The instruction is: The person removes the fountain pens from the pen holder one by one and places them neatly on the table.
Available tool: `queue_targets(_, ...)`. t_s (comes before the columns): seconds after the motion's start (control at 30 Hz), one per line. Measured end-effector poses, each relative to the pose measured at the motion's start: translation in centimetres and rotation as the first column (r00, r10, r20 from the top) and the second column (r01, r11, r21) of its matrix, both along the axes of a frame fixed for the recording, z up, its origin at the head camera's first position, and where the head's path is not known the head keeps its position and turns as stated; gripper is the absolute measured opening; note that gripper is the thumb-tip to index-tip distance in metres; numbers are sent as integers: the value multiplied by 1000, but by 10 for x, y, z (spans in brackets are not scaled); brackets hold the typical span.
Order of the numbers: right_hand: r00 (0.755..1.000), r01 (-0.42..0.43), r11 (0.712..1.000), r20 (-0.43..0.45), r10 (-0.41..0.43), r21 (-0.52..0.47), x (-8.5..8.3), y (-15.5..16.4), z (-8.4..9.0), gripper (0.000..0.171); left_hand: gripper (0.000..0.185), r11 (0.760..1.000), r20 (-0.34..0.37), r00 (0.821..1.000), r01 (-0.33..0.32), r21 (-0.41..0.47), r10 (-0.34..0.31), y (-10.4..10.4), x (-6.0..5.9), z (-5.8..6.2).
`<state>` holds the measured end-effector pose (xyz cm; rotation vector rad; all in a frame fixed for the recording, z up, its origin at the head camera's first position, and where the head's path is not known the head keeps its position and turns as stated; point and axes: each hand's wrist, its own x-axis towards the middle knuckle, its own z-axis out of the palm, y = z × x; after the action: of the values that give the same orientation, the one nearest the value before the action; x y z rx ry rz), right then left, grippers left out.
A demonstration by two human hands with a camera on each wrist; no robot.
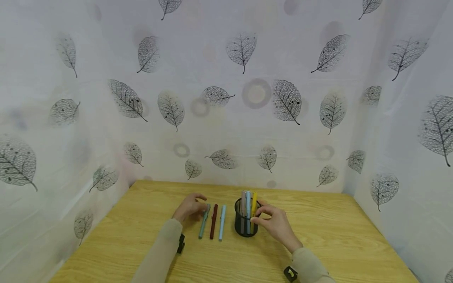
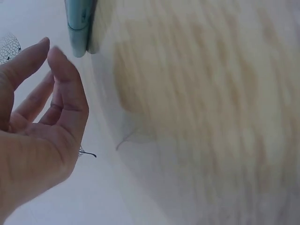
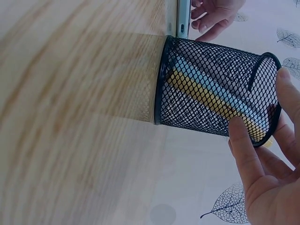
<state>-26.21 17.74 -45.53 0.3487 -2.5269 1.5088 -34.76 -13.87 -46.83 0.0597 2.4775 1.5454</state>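
Note:
A black mesh pen holder (image 1: 246,228) stands upright on the table with a yellow pen (image 1: 254,200), a light blue pen (image 1: 248,200) and a greyish-pink pen (image 1: 243,197) inside. My right hand (image 1: 277,224) holds it from the right, its thumb against the mesh (image 3: 201,84) and other fingers around the rim. Left of the holder, a green pen (image 1: 203,226), a dark red pen (image 1: 214,222) and another light blue pen (image 1: 222,223) lie side by side. My left hand (image 1: 191,206) hovers beside the green pen's far end, fingers loosely bent with nothing between them.
The wood-grain table (image 1: 318,228) reaches back to a pale curtain (image 1: 219,129) printed with dark leaves, which also hangs along both sides. A dark band (image 1: 181,243) sits on the left wrist, and a black strap piece (image 1: 290,274) is by the right sleeve.

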Motion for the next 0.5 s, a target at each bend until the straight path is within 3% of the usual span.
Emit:
queue_targets(0.27,1000,-8,1000,-21,8,3,0,-1,0,14,31,997,-64,995,-79,-20,77,6,0,4)
queue_targets(0.5,1000,-19,999,-12,18,-48,-1,0,-1,15,24,989,-99,988,-107,97,116,16,2,5)
